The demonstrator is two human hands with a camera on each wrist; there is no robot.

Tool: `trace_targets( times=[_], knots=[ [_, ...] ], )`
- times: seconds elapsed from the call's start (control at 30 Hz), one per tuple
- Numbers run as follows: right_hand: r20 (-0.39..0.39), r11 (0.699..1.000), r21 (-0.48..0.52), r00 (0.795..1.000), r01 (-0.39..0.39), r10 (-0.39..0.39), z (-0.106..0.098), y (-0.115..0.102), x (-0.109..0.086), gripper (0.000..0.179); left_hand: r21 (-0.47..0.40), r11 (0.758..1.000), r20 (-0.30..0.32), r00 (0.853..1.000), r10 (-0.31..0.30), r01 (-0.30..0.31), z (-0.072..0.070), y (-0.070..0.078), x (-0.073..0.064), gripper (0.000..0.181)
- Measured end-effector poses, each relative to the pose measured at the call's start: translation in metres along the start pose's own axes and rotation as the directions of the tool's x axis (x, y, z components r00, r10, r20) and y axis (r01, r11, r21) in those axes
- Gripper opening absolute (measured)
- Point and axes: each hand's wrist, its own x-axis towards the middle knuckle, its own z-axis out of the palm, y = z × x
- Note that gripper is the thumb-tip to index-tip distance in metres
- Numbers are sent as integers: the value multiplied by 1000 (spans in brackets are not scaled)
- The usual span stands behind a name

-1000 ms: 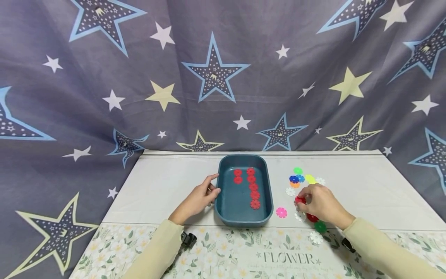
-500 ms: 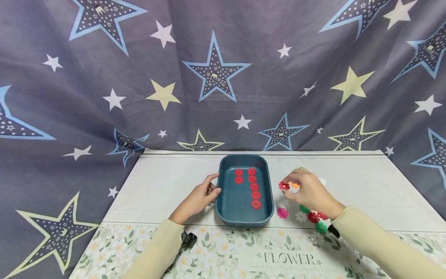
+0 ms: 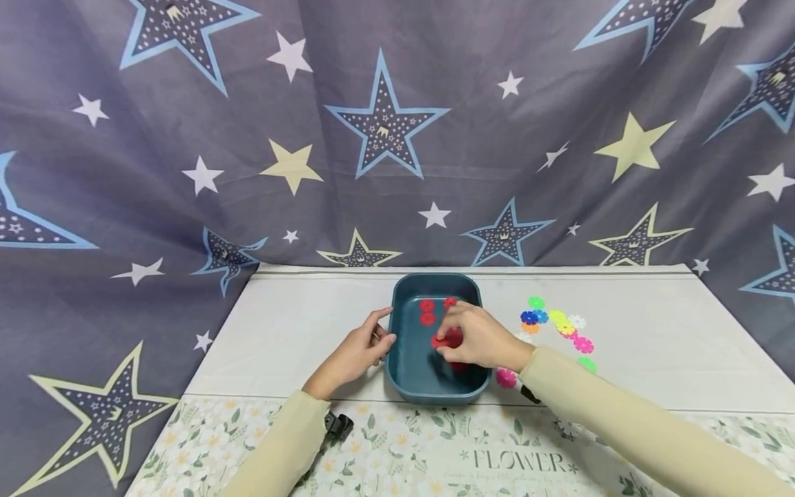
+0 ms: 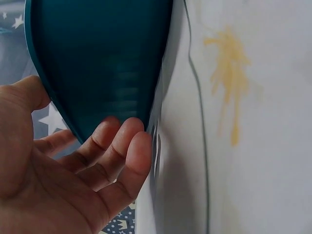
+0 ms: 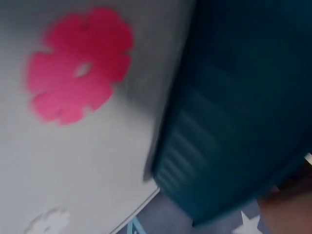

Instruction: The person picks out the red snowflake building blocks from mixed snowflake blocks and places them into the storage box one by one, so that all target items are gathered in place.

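Observation:
A dark teal tray (image 3: 406, 376) stands on the table, with several red flower-shaped plastic discs (image 3: 426, 304) lying in it. At its left side my left hand (image 3: 350, 355) grips the rim by thumb and index finger; the left wrist view shows the other fingers loosely bent by the outer wall. My right hand (image 3: 481, 336) is over the tray and pinches a red flower-shaped disc (image 3: 438, 342) between thumb and fingers. It hides part of the right-hand column of red discs. A pink flower-shaped disc (image 5: 78, 68) lies just outside the tray, seen in the right wrist view.
Right of the tray lie loose flower-shaped discs, among them green (image 3: 536, 302), blue (image 3: 530, 317), yellow (image 3: 559, 317) and pink (image 3: 583, 344). My right forearm covers some of them. A star-printed curtain (image 3: 248, 138) hangs behind the table.
My right hand has picked up a red disc from the loose ones and carried it left, over the tray. My left hand stays at the tray's left rim.

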Motion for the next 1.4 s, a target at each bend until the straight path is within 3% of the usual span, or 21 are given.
trace_targets(
  times=[0.2, 0.37, 0.57, 0.7, 0.93, 1.2, 1.4],
  knots=[
    [100, 995, -75, 992, -72, 79, 12, 6, 20, 15, -2, 1000, 17, 1000, 0, 0, 0, 3, 1, 55],
    [189, 977, -167, 969, -130, 161, 19, 12, 31, 19, -3, 1000, 20, 1000, 1, -1, 1, 3, 2, 54],
    [230, 972, -183, 955, -144, 185, 25, 16, 36, 16, -6, 1000, 28, 1000, 3, -3, 1, 3, 2, 54],
    [220, 975, -179, 960, -133, 171, 26, 16, 36, 14, -4, 1000, 21, 1000, -1, 1, 1, 4, 2, 54],
    [187, 994, -88, 980, -60, 76, 27, 16, 36, 8, 1, 1000, 16, 1000, -5, 5, 1, 2, 2, 53],
    [140, 982, -150, 980, -118, 139, 27, 16, 37, 6, 7, 1000, 20, 1000, -8, 8, 0, 2, 1, 53],
    [110, 984, -144, 987, -103, 119, 29, 17, 38, 6, 10, 1000, 14, 1000, -13, 13, -1, 1, 1, 54]
  ],
)
